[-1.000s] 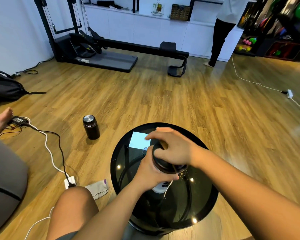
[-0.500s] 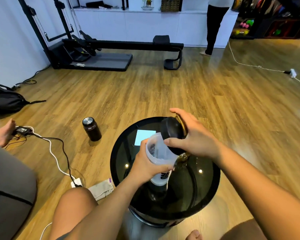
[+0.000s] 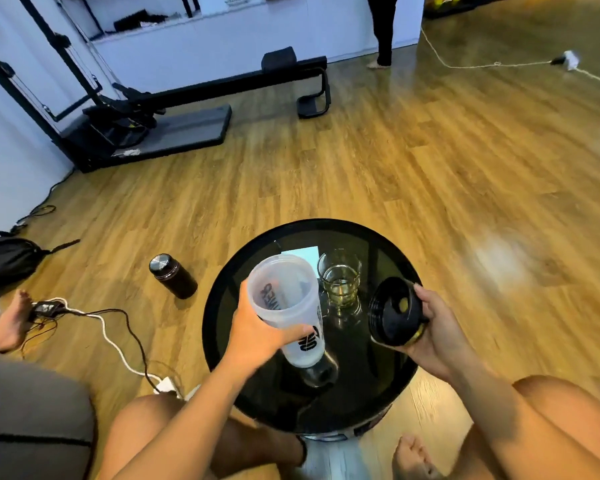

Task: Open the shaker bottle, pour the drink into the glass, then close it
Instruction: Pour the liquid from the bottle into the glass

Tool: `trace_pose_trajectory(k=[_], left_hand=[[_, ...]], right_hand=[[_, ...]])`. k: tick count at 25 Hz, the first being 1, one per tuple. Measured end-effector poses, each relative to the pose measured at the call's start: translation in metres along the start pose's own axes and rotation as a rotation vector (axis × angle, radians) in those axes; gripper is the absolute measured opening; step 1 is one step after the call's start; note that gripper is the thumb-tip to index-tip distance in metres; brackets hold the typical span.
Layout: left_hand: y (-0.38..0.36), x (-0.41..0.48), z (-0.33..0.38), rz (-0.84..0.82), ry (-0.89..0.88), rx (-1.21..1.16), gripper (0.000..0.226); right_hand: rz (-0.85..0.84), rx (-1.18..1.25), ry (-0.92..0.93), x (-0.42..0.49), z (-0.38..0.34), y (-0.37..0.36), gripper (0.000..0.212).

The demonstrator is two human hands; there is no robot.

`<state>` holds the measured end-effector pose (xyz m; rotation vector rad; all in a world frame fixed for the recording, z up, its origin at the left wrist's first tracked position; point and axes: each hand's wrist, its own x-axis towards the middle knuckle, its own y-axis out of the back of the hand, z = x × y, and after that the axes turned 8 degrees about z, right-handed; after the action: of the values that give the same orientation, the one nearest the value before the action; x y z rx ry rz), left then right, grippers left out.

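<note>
shaker: frosted clear plastic shaker bottle [image 3: 288, 299], black lettering on the side
lid: black round screw lid [image 3: 394, 310], little yellow bits on it
glass: clear tumbler glass [image 3: 340, 284], pale yellow drink inside
desk: glossy black round glass desk [image 3: 222, 306]
flask: dark brown flask [image 3: 174, 279], silver cap
floor: golden-brown wood plank floor [image 3: 395, 168]

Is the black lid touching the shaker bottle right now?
Apart. The head view shows the lid in the right hand, dark tabletop visible between it and the shaker bottle.
</note>
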<state>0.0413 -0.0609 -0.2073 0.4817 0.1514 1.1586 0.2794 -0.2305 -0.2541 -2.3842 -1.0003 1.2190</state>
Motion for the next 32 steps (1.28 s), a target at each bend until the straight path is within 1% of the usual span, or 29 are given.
trace_pose_trajectory(k=[2,4,7,9,12,14,17,23,27,32], left_hand=[[-0.002,0.008,0.003,0.018,-0.048,0.015,0.111],[-0.004,0.015,0.009,0.021,-0.059,0.038,0.110],[-0.006,0.031,0.016,-0.033,-0.096,0.161,0.110],[-0.006,0.042,0.021,-0.085,-0.101,0.272,0.106],[-0.011,0.058,0.033,-0.155,-0.123,0.408,0.103],[-0.015,0.067,0.037,-0.212,-0.149,0.474,0.103],[-0.018,0.078,0.038,-0.281,-0.173,0.558,0.096],[-0.022,0.086,0.044,-0.331,-0.209,0.709,0.098],[-0.024,0.087,0.046,-0.340,-0.214,0.784,0.099],[-0.026,0.087,0.050,-0.357,-0.225,0.821,0.099]], right_hand=[[0.003,0.049,-0.082,0.010,0.008,0.008,0.054],[-0.004,0.032,-0.122,0.021,0.014,0.012,0.052],[-0.013,0.014,-0.165,0.032,0.020,0.016,0.050],[0.004,0.038,-0.189,0.036,0.022,0.018,0.053],[0.010,0.017,-0.200,0.040,0.023,0.019,0.063],[-0.010,0.003,-0.209,0.040,0.023,0.015,0.066],[-0.008,-0.023,-0.225,0.040,0.023,0.011,0.069],[0.004,-0.036,-0.228,0.044,0.025,0.012,0.057],[0.013,-0.045,-0.231,0.043,0.026,0.010,0.055],[0.006,-0.044,-0.223,0.042,0.025,0.010,0.053]])
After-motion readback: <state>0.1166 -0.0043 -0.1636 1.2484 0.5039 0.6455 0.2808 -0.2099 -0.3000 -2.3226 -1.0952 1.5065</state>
